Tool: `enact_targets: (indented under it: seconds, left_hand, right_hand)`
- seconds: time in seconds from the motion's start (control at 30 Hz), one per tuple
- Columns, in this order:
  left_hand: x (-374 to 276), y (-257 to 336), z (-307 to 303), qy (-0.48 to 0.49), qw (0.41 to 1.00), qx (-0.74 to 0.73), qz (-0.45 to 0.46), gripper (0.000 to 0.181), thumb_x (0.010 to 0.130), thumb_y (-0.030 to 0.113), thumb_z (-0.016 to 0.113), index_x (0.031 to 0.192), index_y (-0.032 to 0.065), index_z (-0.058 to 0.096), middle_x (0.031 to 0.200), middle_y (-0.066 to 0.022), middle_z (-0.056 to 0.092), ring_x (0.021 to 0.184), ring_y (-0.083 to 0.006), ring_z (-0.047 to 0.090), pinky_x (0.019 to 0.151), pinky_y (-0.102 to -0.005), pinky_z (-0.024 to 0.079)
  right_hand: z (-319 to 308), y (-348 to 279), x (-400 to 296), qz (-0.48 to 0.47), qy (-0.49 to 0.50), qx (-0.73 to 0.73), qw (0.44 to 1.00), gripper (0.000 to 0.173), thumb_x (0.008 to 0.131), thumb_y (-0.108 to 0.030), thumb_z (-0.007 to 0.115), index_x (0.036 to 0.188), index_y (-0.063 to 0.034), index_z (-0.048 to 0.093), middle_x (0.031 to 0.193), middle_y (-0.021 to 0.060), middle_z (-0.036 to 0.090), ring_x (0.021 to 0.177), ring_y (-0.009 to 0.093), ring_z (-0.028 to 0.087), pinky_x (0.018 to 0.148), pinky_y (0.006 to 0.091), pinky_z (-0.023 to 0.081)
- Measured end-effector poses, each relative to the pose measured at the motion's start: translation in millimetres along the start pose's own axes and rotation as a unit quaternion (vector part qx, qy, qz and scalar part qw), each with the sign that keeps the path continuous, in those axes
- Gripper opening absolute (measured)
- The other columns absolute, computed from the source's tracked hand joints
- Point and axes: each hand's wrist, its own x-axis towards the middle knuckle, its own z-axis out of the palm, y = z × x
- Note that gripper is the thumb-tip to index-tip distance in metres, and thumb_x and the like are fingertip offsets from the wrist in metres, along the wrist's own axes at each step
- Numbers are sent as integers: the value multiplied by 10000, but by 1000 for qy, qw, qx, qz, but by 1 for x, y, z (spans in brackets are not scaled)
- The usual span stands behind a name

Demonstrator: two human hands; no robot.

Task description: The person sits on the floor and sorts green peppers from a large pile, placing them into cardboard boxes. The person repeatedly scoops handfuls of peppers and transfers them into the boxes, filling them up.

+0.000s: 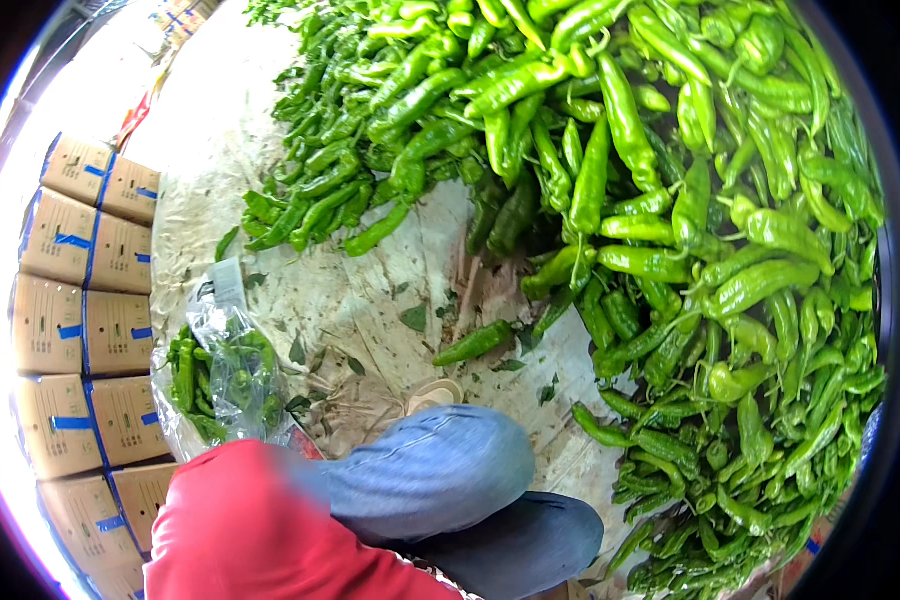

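Neither of my hands is in view. A red sleeve or garment (247, 532) fills the bottom left, beside my bent knees in blue jeans (442, 472). Before me a large heap of long green peppers (645, 262) curves from the top round to the lower right. One green pepper (474, 343) lies apart on the soiled pale ground sheet (375, 292), in front of my knees. On the left, a clear plastic bag (229, 367) holds several green peppers (185, 375) and touches or nearly touches the red cloth.
Stacked cardboard boxes (52, 322) with blue tape and straps line the far left. Loose leaves (414, 317) and dirt are scattered over the sheet. The tip of a light shoe (439, 391) shows beyond my knee. A red item (135, 120) lies near the boxes at the upper left.
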Motion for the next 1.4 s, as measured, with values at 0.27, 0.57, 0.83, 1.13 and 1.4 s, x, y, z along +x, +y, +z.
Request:
enact_targets:
  seconds: [0.27,0.57,0.83,1.13,1.4]
  left_hand:
    - [32,4,-27,-4,991,-85,104,324,866,270,623,1094,41,633,988,-46,695,816,-205,638,721,-351,500]
    - [59,-67,-228,551,779,221,204,434,791,294,660,1153,65,591,1111,-187,625,1017,-333,600,908,-380,475]
    - [22,7,-442,528,723,439,-84,742,807,307,621,1456,146,299,1518,-68,287,1336,-276,362,1074,-420,326]
    - [44,67,-547,386,780,490,-49,1366,475,256,904,1508,262,10,1579,-19,80,1271,-358,424,981,-397,455]
    - [72,58,-546,397,712,579,37,1207,526,278,865,1498,251,150,1519,-80,267,1248,-303,440,996,-449,414]
  right_hand:
    - [6,8,31,-26,51,22,998,357,863,-144,553,1185,8,536,1165,157,573,1014,267,565,879,386,479]
    - [-36,-30,-5,-52,158,54,985,382,895,-162,516,1224,31,507,1188,183,546,1012,313,558,872,403,492]
    - [-124,-104,-116,-72,294,159,940,407,924,-179,484,1259,52,480,1209,206,522,1011,355,552,867,418,504]
    - [-33,-380,-81,-31,143,-209,967,388,941,-245,506,1260,-28,545,1202,159,604,1095,264,561,957,339,422]
    - [51,-402,-5,-352,23,-155,923,220,819,-85,600,1014,15,625,976,115,655,887,191,616,800,299,489]
